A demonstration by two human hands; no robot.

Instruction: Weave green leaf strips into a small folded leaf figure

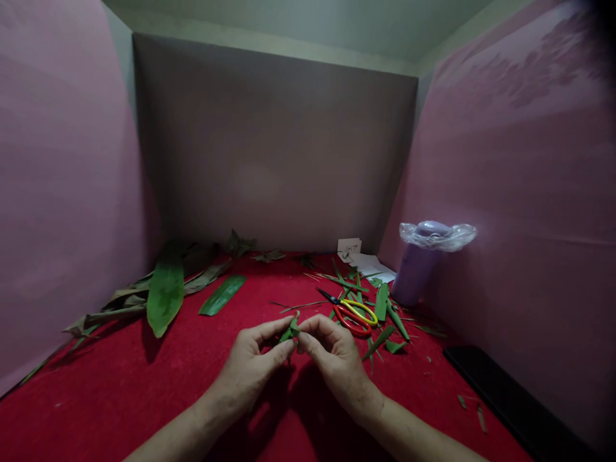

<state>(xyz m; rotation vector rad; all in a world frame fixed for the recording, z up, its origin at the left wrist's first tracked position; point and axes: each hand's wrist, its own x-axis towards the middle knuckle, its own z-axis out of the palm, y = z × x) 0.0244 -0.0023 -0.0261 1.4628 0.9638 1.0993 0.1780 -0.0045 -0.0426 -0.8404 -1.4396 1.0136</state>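
Observation:
Between my two hands, above the middle of the red cloth, is a small folded piece of green leaf (289,332). My left hand (255,359) pinches it from the left with thumb and forefinger. From the right, the thumb and fingertips of my right hand (332,353) close on its edge, partly hiding it. Beyond my right hand lie scissors (353,314) with one red and one yellow handle, blades pointing left. Cut leaf strips (381,301) are scattered around them. A short cut leaf piece (222,295) lies beyond my left hand.
Large leaves (166,295), some dried, pile up at the left. A purple tumbler (416,273) with plastic wrap around its top stands at the right, near white papers (373,266). A black flat object (510,398) lies at the right edge. Pink and grey panels (274,154) enclose the red cloth (120,398).

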